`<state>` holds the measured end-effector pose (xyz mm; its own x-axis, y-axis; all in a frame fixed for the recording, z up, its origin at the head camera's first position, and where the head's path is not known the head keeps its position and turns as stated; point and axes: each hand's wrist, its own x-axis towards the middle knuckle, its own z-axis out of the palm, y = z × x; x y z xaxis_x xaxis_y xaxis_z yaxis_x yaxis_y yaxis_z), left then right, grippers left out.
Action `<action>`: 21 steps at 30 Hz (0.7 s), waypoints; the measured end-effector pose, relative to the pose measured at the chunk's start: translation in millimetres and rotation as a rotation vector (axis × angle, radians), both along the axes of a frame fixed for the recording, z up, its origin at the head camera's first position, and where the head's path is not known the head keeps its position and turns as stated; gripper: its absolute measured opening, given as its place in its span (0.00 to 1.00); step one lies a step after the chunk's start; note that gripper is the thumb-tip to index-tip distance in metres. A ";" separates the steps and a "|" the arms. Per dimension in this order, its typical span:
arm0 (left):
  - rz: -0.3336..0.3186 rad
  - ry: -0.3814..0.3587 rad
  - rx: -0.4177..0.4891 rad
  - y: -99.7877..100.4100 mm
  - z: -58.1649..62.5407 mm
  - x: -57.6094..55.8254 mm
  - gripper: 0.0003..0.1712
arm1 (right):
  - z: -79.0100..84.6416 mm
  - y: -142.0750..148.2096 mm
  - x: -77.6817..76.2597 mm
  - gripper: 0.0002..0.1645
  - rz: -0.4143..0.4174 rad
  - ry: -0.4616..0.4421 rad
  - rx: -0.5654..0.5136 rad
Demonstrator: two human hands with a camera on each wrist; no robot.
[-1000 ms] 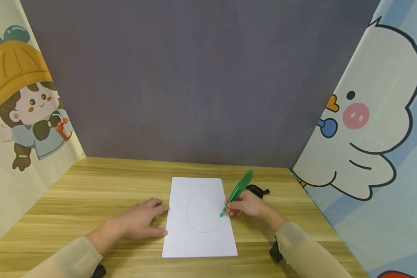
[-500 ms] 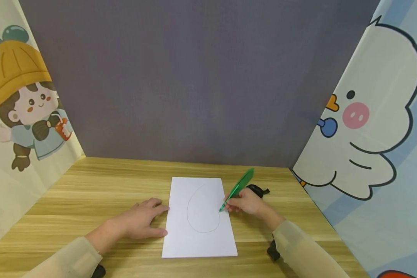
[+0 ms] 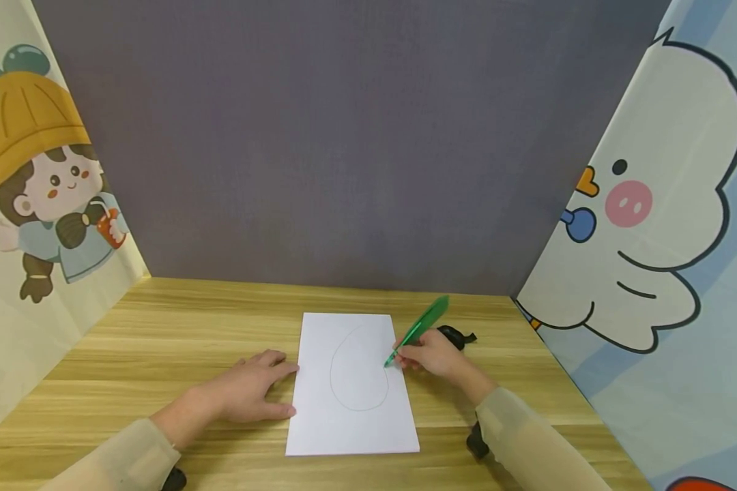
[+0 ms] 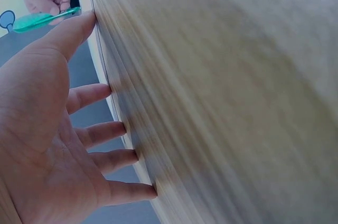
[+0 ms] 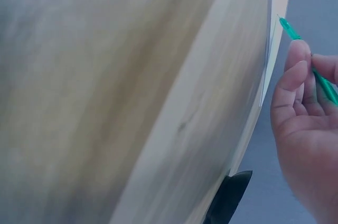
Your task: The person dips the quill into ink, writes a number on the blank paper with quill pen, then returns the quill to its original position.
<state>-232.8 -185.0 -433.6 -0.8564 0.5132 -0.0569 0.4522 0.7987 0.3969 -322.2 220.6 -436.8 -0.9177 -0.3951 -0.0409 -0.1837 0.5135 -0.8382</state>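
Drawing appears to be the step in hand: the right hand (image 3: 436,354) pinches a green pen (image 3: 428,319) between its fingers, tip over the paper's right half, at one end of an unfinished oval outline (image 3: 359,410). The left hand (image 3: 246,390), fingers spread and holding nothing, touches the white paper's (image 3: 307,433) left edge; completing the oval would call for curving the tip toward the paper's far edge.
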 end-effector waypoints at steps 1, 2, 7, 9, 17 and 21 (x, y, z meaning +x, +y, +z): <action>-0.001 0.001 0.000 0.1 0.1 -0.2 0.51 | -0.2 -0.6 -0.2 0.13 -0.003 0.005 0.000; -0.002 0.001 0.000 0.1 0.2 -0.4 0.51 | -0.4 -1.2 -0.5 0.13 -0.006 0.009 0.000; -0.003 -0.005 -0.001 -0.3 0.3 -0.4 0.51 | -1.4 -5.2 -2.3 0.13 -0.031 0.014 -0.002; -0.003 -0.004 -0.002 -0.4 0.0 -0.6 0.51 | -1.7 -6.6 -3.3 0.13 -0.035 0.016 -0.001; 0.002 -0.006 -0.002 0.0 0.3 -0.1 0.51 | -4.1 -10.6 -8.3 0.12 -0.033 0.018 -0.026; 0.002 -0.005 -0.004 0.1 0.9 0.1 0.51 | -3.6 -13.4 -9.8 0.12 -0.035 0.016 -0.028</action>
